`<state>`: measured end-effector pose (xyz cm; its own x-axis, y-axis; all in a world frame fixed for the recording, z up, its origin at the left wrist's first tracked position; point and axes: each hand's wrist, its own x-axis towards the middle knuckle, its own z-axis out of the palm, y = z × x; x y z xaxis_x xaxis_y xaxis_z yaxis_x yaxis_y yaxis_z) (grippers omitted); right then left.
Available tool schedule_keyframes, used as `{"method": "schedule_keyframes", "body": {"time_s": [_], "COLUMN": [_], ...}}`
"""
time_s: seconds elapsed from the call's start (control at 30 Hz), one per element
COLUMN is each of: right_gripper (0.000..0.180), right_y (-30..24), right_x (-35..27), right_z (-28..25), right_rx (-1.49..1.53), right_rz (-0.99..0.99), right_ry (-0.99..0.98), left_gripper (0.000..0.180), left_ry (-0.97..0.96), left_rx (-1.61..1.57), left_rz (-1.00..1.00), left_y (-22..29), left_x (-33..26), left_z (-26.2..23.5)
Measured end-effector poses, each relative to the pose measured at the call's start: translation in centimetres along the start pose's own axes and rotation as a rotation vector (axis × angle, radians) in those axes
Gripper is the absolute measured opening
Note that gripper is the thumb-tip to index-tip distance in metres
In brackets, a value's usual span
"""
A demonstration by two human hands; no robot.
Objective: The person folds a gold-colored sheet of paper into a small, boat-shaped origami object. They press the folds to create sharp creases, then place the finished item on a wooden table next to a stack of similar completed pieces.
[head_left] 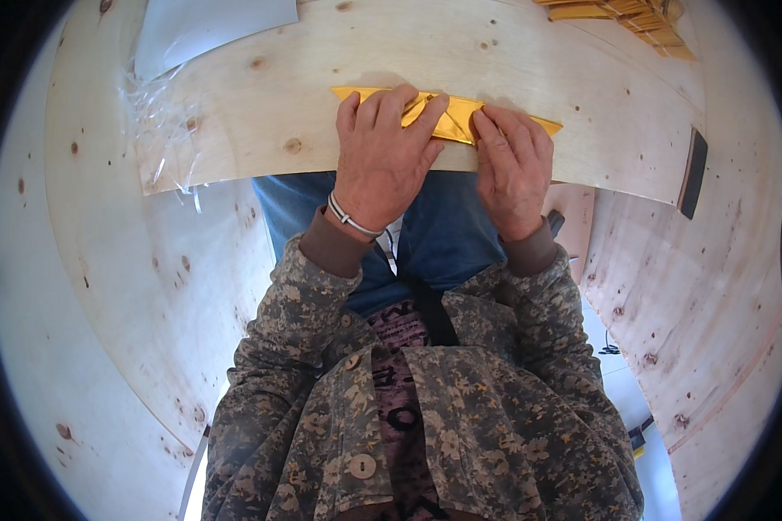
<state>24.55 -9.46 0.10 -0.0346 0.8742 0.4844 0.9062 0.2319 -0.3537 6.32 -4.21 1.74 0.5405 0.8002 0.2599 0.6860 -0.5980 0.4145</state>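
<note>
Hands: 2, L [382, 156] + R [513, 169], flat on 1 gold paper strip [457, 117].

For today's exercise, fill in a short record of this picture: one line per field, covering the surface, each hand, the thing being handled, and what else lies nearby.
Surface: pale wooden table
Left hand: flat on the gold paper, wrist with a thin bracelet
Right hand: fingers pressing the same paper
Thing handled: folded gold paper strip, near the table's front edge
Nearby: clear plastic wrap at left; white sheet at top; more gold folded pieces at top right
</note>
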Motion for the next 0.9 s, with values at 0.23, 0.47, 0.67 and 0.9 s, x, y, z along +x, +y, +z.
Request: {"method": "schedule_keyframes", "body": {"time_s": [0.23,0.47,0.67,0.9], "right_gripper": [0.032,0.035,0.034,0.032], "right_y": [0.18,0.17,0.17,0.45], "right_x": [-0.13,-0.08,-0.19,-0.22], "right_z": [-0.17,-0.25,0.02,0.27], "right_rx": [0.016,0.022,0.014,0.007], "right_rz": [0.010,-0.005,-0.006,-0.032], "right_ry": [-0.023,-0.047,-0.025,-0.008], "left_gripper": [0.041,0.034,0.033,0.035], "left_ry": [0.019,0.051,0.057,0.037], "left_rx": [-0.043,-0.139,-0.120,-0.088], "left_rz": [-0.026,-0.045,-0.056,-0.056], "left_y": [-0.08,-0.68,-0.56,-0.39], "left_x": [-0.09,-0.23,-0.21,-0.11], "left_z": [0.16,0.41,0.51,0.29]}}
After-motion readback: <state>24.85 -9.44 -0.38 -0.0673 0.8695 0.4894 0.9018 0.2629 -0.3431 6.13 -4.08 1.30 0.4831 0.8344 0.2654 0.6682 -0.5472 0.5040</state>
